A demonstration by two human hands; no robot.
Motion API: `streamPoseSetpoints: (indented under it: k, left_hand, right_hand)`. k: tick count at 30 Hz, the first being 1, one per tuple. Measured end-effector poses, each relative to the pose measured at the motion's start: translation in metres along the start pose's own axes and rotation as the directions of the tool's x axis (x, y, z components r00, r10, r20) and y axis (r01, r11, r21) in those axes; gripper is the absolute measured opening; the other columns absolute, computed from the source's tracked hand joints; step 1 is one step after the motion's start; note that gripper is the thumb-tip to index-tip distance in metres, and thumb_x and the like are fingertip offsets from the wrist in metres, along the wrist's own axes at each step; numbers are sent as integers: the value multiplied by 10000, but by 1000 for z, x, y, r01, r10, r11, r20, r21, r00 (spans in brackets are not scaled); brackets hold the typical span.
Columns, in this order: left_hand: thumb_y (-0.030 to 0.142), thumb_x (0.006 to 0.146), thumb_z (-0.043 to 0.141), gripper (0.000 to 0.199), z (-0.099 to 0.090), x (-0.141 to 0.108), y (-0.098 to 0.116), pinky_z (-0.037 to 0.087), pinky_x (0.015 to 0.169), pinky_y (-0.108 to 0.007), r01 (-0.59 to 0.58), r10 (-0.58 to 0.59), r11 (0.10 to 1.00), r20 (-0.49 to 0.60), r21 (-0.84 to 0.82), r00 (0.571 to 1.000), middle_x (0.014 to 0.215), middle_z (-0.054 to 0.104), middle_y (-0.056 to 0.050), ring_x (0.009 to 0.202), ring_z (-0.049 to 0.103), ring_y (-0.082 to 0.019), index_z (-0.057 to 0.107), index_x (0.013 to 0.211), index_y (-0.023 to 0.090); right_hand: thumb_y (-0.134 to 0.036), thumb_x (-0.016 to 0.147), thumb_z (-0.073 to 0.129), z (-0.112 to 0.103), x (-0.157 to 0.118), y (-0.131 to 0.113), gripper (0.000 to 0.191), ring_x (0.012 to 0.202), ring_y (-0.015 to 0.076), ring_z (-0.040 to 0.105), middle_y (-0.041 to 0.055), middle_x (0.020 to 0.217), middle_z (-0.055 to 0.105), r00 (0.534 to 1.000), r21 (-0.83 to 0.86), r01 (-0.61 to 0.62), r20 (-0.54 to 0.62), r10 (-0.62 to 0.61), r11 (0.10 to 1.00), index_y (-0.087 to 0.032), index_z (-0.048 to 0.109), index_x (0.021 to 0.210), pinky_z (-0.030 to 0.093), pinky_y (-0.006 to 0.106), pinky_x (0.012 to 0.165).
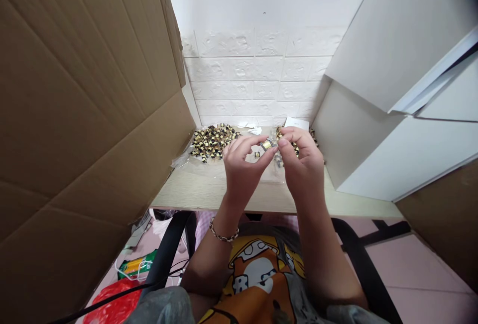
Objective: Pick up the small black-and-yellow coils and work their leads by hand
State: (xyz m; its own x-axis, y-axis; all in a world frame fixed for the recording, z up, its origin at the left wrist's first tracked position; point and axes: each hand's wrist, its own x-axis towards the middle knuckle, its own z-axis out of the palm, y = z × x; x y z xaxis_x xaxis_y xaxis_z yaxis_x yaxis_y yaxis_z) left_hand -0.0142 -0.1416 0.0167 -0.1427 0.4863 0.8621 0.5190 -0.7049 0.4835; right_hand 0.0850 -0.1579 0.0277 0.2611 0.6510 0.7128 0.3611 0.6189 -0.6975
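Between the thumb and index finger of my left hand (246, 157) is a small transformer (267, 144) with a yellow-taped middle and dark ends. My right hand (300, 157) is closed in a pinch at its right end; whatever sits in those fingertips is too small to make out. Below the hands, another small yellow-and-black transformer (257, 155) lies on the table. To the left spreads a heap of similar transformers (214, 141) on clear plastic. A second pile (295, 147) is partly hidden behind my right hand.
The pale wooden table (194, 192) runs to a white brick-patterned wall (242, 67). A tall cardboard sheet (93, 90) stands at left, white boxes (373, 115) at right. White scraps (255, 130) lie at the back. Black chair armrests flank me; a red plastic bag (112, 301) is on the floor.
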Motion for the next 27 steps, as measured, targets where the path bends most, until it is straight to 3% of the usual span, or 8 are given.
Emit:
streamPoseSetpoints:
  k: [12,22,25,27]
  left_hand:
    - [311,671,619,167,-4,0,4,421,639,-275,-27,27,1000,-15,17,1000,772,627,-6,732,543,-115,599,799,204]
    - [305,681,611,154,-4,-1,3,417,642,-280,-7,8,999,-22,43,1000,773,623,-4,700,533,-110,597,807,218]
    - [306,678,613,157,-5,-1,1,415,653,-283,-3,5,998,-29,60,1000,777,622,-5,695,530,-110,597,804,213]
    - [308,678,613,162,-5,-1,-2,412,654,-283,-3,6,997,-35,78,999,776,622,-7,677,522,-107,596,803,206]
  right_hand:
    - [-236,766,466,3,0,0,83,952,144,493,24,949,543,998,138,-59,-1,60,989,-193,525,726,361,366,880]
    - [-244,757,465,5,0,3,95,933,152,505,30,928,552,998,122,-29,-48,35,992,-188,527,713,377,380,868]
    - [-235,755,479,-4,-1,-9,89,914,160,518,24,896,561,993,141,20,-114,-4,990,-192,533,699,393,396,860]
    - [-220,763,476,-18,-8,-25,105,902,164,529,12,870,568,980,178,118,-181,-85,977,-208,550,689,406,402,850]
